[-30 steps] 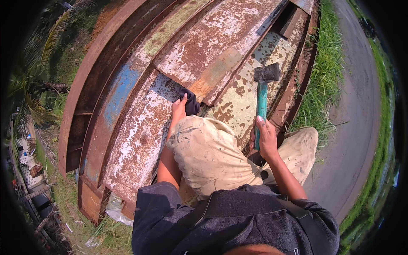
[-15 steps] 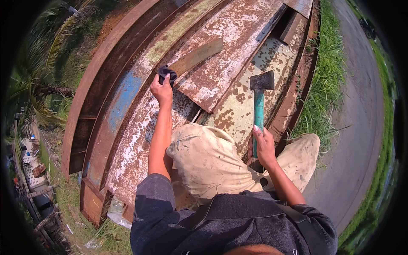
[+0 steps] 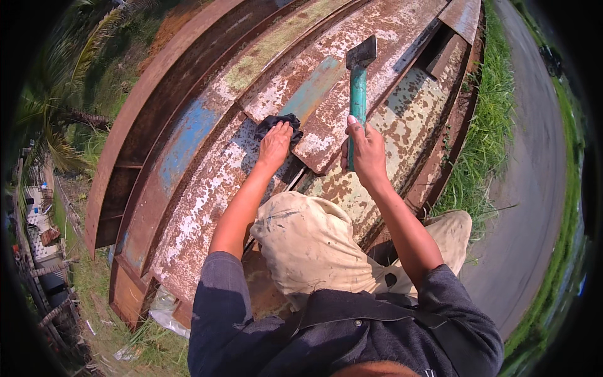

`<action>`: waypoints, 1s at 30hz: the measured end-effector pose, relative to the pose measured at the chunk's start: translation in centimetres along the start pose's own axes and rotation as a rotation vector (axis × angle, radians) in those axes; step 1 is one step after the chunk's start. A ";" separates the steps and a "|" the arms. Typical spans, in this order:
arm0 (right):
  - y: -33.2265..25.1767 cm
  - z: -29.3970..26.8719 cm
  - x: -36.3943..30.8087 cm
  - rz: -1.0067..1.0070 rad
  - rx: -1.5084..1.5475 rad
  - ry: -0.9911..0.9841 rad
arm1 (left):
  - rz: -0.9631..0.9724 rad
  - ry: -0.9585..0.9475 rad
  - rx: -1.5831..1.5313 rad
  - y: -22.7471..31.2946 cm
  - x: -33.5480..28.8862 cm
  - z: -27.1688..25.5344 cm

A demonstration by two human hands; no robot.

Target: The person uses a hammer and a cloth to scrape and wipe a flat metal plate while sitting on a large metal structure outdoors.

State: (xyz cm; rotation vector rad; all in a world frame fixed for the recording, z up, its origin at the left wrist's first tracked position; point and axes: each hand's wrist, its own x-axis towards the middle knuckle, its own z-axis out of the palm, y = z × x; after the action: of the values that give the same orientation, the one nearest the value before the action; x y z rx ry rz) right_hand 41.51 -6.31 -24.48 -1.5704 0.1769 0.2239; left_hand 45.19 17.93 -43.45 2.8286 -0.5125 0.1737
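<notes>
Centrally, a flat blue-green and brown strip slants over a rusty, paint-flaked beam; bunched dark cloth at its near end, left hand clasping the cloth, underside of that hold hidden. Right hand wrapped round the green handle of a hatchet-like tool, dark head near the strip's far end. Tan trousers nearer the body; grass verge, then grey road, off to the right
</notes>
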 end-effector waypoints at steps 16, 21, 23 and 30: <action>3.8 5.5 10.8 0.134 -0.199 0.201 | -0.086 -0.180 0.143 1.0 1.7 0.1; -4.1 6.8 8.7 -0.415 -0.166 0.314 | -0.154 -0.073 0.121 -0.2 1.4 0.2; -0.4 6.0 8.9 -0.467 -0.373 0.474 | -0.118 -0.007 0.033 1.7 2.2 3.5; 7.1 6.5 7.1 0.237 -0.506 0.023 | -0.311 -0.129 -0.095 2.0 1.9 0.1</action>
State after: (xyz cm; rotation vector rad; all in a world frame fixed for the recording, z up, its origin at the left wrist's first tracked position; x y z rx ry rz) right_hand 46.36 0.30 -33.16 -2.0553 0.3448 0.4637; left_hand 46.26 15.48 -42.79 2.7919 -0.0976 -0.0915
